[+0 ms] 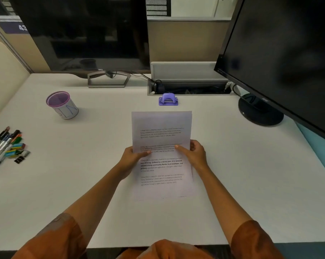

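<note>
A printed sheet of paper (161, 126) with several paragraphs of text is held over the middle of the white desk (232, 174). My left hand (132, 156) pinches its left edge, thumb on top of the text. My right hand (194, 152) pinches its right edge the same way. The sheet's lower part reaches toward me between my forearms. A small purple hole punch (168, 100) sits on the desk just beyond the sheet's far edge, apart from it.
A purple-rimmed pen cup (61, 104) stands at the left. Markers and binder clips (7, 146) lie near the left edge. Two dark monitors (87, 32) (281, 58) stand at the back and right, with an open cable tray (188, 86) between them.
</note>
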A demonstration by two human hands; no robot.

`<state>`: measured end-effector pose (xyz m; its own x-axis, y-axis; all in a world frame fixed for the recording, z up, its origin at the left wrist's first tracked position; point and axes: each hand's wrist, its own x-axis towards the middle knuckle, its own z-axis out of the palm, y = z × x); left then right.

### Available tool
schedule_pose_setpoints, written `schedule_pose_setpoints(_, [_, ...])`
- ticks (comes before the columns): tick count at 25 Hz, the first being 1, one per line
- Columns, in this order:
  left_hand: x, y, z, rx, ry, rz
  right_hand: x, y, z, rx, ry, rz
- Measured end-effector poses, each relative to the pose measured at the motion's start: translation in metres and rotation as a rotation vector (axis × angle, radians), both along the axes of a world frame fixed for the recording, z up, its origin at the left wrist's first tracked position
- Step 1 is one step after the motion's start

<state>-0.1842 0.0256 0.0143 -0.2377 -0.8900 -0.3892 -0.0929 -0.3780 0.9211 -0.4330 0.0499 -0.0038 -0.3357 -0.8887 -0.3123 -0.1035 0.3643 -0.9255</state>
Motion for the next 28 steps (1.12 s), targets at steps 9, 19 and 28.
schedule_pose_setpoints(9, [-0.032,-0.011,0.059,-0.272,0.020,0.216,0.010,-0.011,0.064,-0.384,-0.066,-0.018])
schedule_pose_setpoints(19, [-0.024,-0.016,0.099,-0.476,0.091,0.278,0.010,-0.012,0.102,-0.479,-0.104,0.038])
schedule_pose_setpoints(28, [-0.027,-0.010,0.092,-0.438,0.111,0.280,0.013,-0.005,0.092,-0.409,-0.141,0.032])
